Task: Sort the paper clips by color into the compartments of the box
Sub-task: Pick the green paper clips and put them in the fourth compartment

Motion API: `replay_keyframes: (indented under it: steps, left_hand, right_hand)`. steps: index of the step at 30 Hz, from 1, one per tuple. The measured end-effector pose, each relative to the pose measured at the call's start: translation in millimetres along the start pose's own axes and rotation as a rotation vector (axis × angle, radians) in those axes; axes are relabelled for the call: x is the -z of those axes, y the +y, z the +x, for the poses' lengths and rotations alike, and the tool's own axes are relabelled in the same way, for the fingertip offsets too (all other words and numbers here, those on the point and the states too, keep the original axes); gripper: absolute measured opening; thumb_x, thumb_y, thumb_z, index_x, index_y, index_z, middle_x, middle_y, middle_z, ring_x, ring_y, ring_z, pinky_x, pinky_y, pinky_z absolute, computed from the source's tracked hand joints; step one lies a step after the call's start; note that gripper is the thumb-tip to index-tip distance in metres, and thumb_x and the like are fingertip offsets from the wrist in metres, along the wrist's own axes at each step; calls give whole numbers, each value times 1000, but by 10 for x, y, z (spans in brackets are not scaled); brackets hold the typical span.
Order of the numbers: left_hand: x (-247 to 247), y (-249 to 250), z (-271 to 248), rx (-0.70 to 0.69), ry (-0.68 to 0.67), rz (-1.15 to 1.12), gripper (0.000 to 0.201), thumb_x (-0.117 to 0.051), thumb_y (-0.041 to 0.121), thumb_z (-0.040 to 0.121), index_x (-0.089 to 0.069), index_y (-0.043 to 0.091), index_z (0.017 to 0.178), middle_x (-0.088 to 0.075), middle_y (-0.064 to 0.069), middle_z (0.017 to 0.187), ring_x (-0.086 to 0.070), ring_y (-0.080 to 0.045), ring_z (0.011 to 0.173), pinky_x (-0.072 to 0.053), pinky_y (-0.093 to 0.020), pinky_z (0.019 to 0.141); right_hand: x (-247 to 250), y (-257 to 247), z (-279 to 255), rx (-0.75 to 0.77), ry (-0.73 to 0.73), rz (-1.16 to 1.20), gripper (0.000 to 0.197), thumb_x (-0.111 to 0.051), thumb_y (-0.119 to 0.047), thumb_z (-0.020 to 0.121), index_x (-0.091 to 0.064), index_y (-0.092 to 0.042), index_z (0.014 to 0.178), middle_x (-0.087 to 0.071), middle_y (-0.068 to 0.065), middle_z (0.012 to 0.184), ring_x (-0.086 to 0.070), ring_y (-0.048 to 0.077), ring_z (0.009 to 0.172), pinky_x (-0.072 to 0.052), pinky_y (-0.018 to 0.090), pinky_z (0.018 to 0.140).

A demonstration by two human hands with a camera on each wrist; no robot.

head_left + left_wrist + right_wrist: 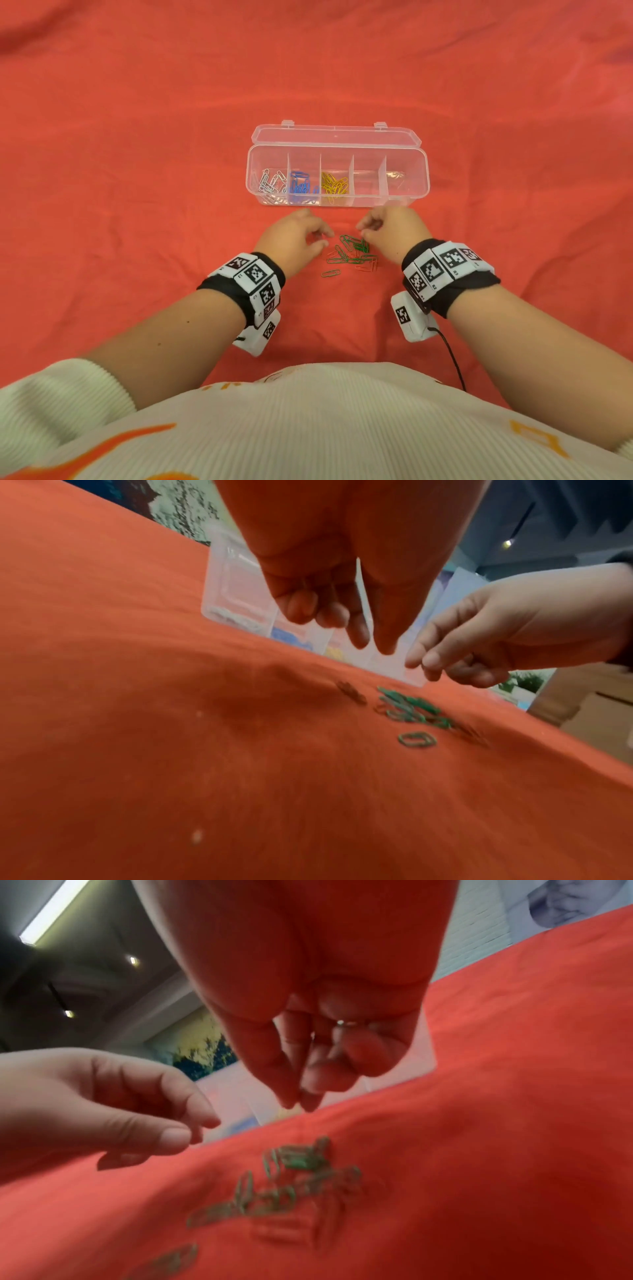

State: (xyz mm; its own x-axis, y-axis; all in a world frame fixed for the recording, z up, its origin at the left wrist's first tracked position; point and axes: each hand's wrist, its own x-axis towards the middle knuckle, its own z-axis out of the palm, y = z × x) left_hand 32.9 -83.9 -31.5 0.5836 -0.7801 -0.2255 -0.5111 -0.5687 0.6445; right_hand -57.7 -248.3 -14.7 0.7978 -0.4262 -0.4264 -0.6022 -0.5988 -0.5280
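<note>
Hands: left hand [295, 236] hovers just left of the loose clip pile, fingers loosely curled, thumb and forefinger tips near each other, nothing visibly held. Right hand [394, 229] hovers at the pile's right edge, thumb and forefinger tips pinched together; a clip between them can't be made out, so its grip is unclear.

Box [337, 204]: clear, lid open, 5 compartments, on the red-cloth desk [137, 171] just beyond the hands. Left to right: white clips [272, 181], blue clips [301, 185], yellow clips [334, 185], then 2 compartments with no clear contents. Counts per compartment not readable.

Pile between the hands: green clips [346, 251], roughly 8–10, mixed with red clips [368, 265] that nearly vanish against the cloth. 1 green clip [331, 273] lies apart, nearer the person.

Both wrist views are blurred.
</note>
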Motion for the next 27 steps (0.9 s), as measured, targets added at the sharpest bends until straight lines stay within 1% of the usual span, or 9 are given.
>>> replay_keyframes:
  steps: [3,5,7,10,12,14,17,22,27]
  left_hand:
    - [-102,26,13,1,-89,44,24,-62,24,84,-65,25,108,-57,-3,100,-55,-17,90,-47,-32,84]
    - [-157,85,47,-4,-110,72,30,-59,26,85,-61,28,115,-55,-3,104,-55,-20,99,-48,-38,86]
    - [-208,141,77,7,-138,114,37,-59,27,85,-56,31,122,-53,-3,108,-53,-21,106,-48,-39,89]
    - [-264,167,105,30,-174,177,42,-61,27,83,-54,31,124,-50,-2,114,-51,-21,110,-48,-39,89]
    - [-273,152,110,47,-152,167,36,-64,26,81,-60,26,117,-51,-3,112,-52,-22,108,-48,-40,88]
    - [-271,133,110,68,-133,159,25,-66,26,80,-64,22,104,-53,-4,108,-55,-23,104,-49,-40,85]
    - [-272,104,101,98,-131,162,13,-65,26,80,-65,19,91,-55,-3,104,-56,-23,99,-49,-40,83]
    - [-282,106,102,123,-126,99,5,-65,22,79,-64,20,83,-58,-3,95,-59,-21,92,-50,-40,84]
    - [-251,75,100,129,-110,28,5,-63,20,79,-64,20,83,-60,1,89,-58,-17,80,-51,-35,80]
  right_hand:
    - [-68,136,-1,-117,8,-67,12,-65,-15,78,-69,-18,89,-59,-5,75,-59,17,78,-48,27,76]
    - [-100,176,-14,-187,36,-76,14,-72,-25,74,-65,-19,85,-58,-4,77,-61,21,79,-44,27,70]
    - [-125,186,-41,-229,63,-64,25,-76,-34,69,-58,-20,79,-60,-2,76,-58,21,75,-40,28,65]
    - [-171,165,-63,-239,19,-48,29,-77,-36,69,-55,-19,77,-60,-1,78,-56,19,74,-40,29,65]
    - [-189,144,-55,-232,-18,-47,24,-75,-33,72,-55,-20,77,-60,0,79,-55,19,75,-39,28,66]
    - [-191,127,-40,-239,-69,-43,22,-72,-30,77,-54,-21,68,-57,-1,70,-54,18,72,-38,27,66]
    - [-218,129,-36,-243,-62,-30,31,-71,-28,78,-50,-23,57,-49,-8,55,-49,13,57,-35,24,52]
    - [-219,193,-33,-211,1,1,14,-70,-24,77,-59,-21,70,-47,-10,54,-50,16,63,-31,19,48]
    - [-176,296,10,-210,49,93,11,-69,-24,79,-68,-13,77,-50,-9,54,-47,9,51,-37,23,52]
